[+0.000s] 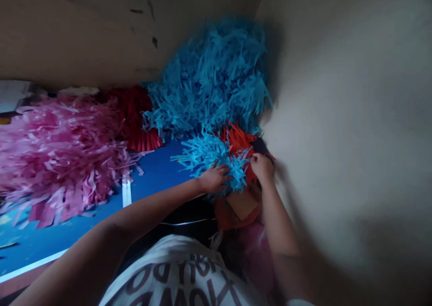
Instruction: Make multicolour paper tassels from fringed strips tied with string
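Observation:
My left hand [216, 177] lies with its fingers stretched over a small bunch of light blue fringed paper [202, 148]. Just to its right, my right hand [262, 166] is closed in a pinch at the edge of the fringed paper strips, where light blue ends meet orange-red fringed paper [238, 137]. Whether the pinch holds a blue or a red strip cannot be told. Behind both hands rises a big heap of blue fringed paper [216, 81]. Below them hangs an orange-red piece [224, 216] with a tan cardboard-like square [242, 204] on it.
A blue table [151, 171] with white lines extends left. Pink fringed paper [64, 148] is piled there, with dark red fringed paper [131, 112] behind it. A wall [354, 108] stands close on the right; another wall [94, 31] runs along the back.

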`<state>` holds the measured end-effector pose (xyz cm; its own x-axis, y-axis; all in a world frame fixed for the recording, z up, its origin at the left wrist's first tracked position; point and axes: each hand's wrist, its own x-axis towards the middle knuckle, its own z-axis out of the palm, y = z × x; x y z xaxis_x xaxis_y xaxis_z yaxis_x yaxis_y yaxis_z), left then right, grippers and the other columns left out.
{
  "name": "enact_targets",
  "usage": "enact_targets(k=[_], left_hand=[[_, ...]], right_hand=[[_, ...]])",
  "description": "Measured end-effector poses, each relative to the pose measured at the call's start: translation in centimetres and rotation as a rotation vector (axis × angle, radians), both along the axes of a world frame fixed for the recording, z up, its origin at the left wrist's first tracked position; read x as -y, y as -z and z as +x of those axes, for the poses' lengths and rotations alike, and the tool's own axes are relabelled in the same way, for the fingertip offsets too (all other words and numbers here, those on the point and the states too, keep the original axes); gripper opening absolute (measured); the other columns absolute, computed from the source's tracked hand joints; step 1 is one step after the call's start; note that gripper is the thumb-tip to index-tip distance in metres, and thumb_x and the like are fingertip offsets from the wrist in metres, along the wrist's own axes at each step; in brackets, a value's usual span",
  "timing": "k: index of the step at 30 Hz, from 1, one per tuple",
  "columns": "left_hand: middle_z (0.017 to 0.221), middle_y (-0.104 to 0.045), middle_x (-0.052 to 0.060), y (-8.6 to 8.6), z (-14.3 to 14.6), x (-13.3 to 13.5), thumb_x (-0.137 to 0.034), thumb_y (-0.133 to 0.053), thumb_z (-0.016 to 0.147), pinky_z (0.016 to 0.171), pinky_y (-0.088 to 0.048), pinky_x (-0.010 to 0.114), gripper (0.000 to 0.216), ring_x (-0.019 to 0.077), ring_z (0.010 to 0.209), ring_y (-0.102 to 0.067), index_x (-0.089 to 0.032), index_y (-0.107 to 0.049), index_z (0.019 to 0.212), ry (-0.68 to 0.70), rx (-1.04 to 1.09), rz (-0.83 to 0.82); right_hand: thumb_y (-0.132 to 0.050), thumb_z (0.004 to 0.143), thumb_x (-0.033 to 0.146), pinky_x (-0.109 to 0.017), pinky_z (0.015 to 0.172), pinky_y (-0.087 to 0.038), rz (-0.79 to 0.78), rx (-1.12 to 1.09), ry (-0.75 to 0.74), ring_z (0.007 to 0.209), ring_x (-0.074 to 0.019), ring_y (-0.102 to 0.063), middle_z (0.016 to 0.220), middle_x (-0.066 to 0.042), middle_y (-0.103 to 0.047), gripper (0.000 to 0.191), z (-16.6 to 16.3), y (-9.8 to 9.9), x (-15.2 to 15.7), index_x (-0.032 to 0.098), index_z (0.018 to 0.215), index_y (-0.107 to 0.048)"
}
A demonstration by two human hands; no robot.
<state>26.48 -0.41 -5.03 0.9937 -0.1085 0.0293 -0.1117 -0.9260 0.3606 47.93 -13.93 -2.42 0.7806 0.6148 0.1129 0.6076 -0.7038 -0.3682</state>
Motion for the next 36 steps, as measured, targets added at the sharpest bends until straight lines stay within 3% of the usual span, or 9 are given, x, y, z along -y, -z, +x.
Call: enact_targets(k=[7,11,14,18,22,24,30,33,36], left_hand=[[0.152,-0.047,0.017,0.8,0.0,-0.7,-0.040,-0.065,0.090,0.118,-0.027,0.060,0.057,0.0356,0.140,-0.043,-0.027,-0.053,0.144,0.034,0.062,-0.049],[0.156,-0.042,0.016,0.3,-0.3,-0.8,-0.037,-0.067,0.087,0.116,-0.028,0.059,0.056,0.0385,0.140,-0.041,-0.025,-0.057,0.141,0.018,0.095,-0.060],[0.158,-0.040,0.016,-0.8,-0.7,-0.6,-0.040,-0.064,0.090,0.113,-0.029,0.060,0.043,0.0388,0.141,-0.040,-0.026,-0.066,0.130,-0.071,0.204,-0.066],[0.145,-0.055,0.013,-3.2,-0.2,-0.3,-0.034,-0.055,0.095,0.105,-0.038,0.053,0.029,0.0327,0.132,-0.050,-0.024,-0.072,0.117,-0.329,0.434,-0.164],[0.130,-0.065,0.013,-5.9,1.3,-0.1,-0.027,-0.058,0.092,0.098,-0.046,0.044,0.027,0.0284,0.119,-0.059,-0.021,-0.072,0.114,-0.372,0.541,-0.365],[0.124,-0.067,0.014,-7.5,1.7,-0.2,-0.027,-0.059,0.090,0.098,-0.048,0.041,0.027,0.0265,0.115,-0.062,-0.019,-0.071,0.113,-0.422,0.613,-0.455],[0.153,-0.046,0.017,-13.6,0.4,-2.8,-0.033,-0.068,0.079,0.117,-0.028,0.051,0.074,0.0312,0.143,-0.040,-0.017,-0.042,0.147,-0.710,0.956,-0.390],[0.136,-0.063,0.009,-14.6,-1.7,-6.9,-0.029,-0.065,0.081,0.116,-0.027,0.052,0.063,0.0279,0.130,-0.053,-0.024,-0.050,0.141,-0.714,0.787,-0.416],[0.108,-0.074,0.007,-13.2,-6.6,-11.3,-0.034,-0.068,0.082,0.108,-0.036,0.046,0.037,0.0249,0.107,-0.063,-0.021,-0.068,0.117,-0.752,0.683,-0.306]], right_hand=[[-0.065,0.075,0.055,-0.028,0.067,-0.048,0.322,-0.240,0.025,0.070,-0.0185,-0.063,0.077,-0.005,-0.073,0.040,2.9,-2.5,0.8,0.016,0.083,-0.072],[-0.074,0.063,0.057,-0.029,0.066,-0.048,0.451,-0.354,0.003,0.065,-0.0171,-0.062,0.070,-0.004,-0.071,0.043,3.9,-5.2,0.8,0.016,0.075,-0.070],[-0.073,0.062,0.053,-0.029,0.062,-0.048,0.541,-0.351,0.040,0.063,-0.0170,-0.060,0.066,-0.002,-0.068,0.037,4.5,-7.4,0.1,0.018,0.073,-0.065],[-0.060,0.073,0.043,-0.028,0.061,-0.047,0.671,-0.234,0.120,0.062,-0.0161,-0.058,0.064,0.003,-0.061,0.022,5.1,-10.6,-2.0,0.021,0.076,-0.055],[-0.056,0.073,0.029,-0.028,0.069,-0.046,0.752,-0.039,0.130,0.069,-0.0156,-0.055,0.069,0.003,-0.058,0.009,5.1,-15.7,-5.2,0.021,0.075,-0.054],[-0.057,0.073,0.026,-0.029,0.073,-0.046,0.698,0.109,0.008,0.074,-0.0164,-0.057,0.074,0.001,-0.061,0.006,3.8,-18.4,-7.0,0.020,0.076,-0.057],[-0.063,0.080,0.030,-0.029,0.068,-0.043,0.110,0.291,-0.604,0.071,-0.0182,-0.061,0.077,-0.002,-0.069,0.011,-7.1,-22.8,-10.7,0.020,0.083,-0.068],[-0.060,0.087,0.032,-0.029,0.071,-0.046,0.149,0.315,-0.834,0.078,-0.0185,-0.065,0.087,-0.002,-0.073,0.014,-12.4,-23.7,-11.2,0.022,0.092,-0.069],[-0.060,0.089,0.030,-0.031,0.074,-0.048,0.290,0.355,-0.976,0.080,-0.0193,-0.067,0.088,-0.002,-0.074,0.012,-16.2,-23.5,-12.1,0.022,0.094,-0.069]])
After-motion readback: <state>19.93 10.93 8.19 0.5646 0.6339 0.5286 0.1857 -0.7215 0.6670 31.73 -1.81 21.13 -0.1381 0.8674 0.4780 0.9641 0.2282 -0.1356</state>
